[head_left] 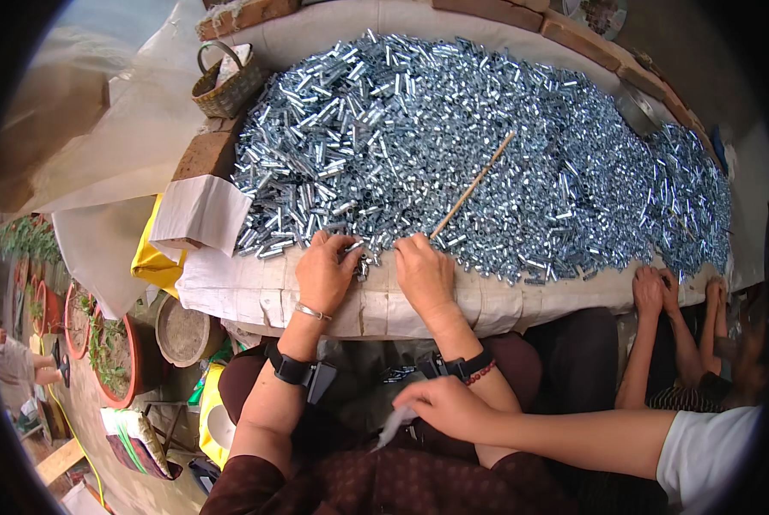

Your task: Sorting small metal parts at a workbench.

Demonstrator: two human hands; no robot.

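A broad heap of small shiny metal tubes [453, 129] lies on a pale cloth cover [384, 300]. At its near edge my left hand [322, 268] has thumb and forefinger pinched on a small metal tube [351, 250]. A few loose tubes lie just beneath those fingers. Beside it, my right hand [427, 270] is closed with its fingertips together; what they hold, if anything, is hidden. A thin wooden stick [474, 184] rests slantwise on the heap, its lower end close to my right fingers. Both my wrists wear black strapped devices.
A co-worker's arm [565, 429] crosses over my right forearm, its hand holding something whitish. Other people's hands [655, 287] are at the heap's right. Bricks [582, 39] edge the far side. A wicker basket [221, 86] stands back left; potted plants [109, 360] are lower left.
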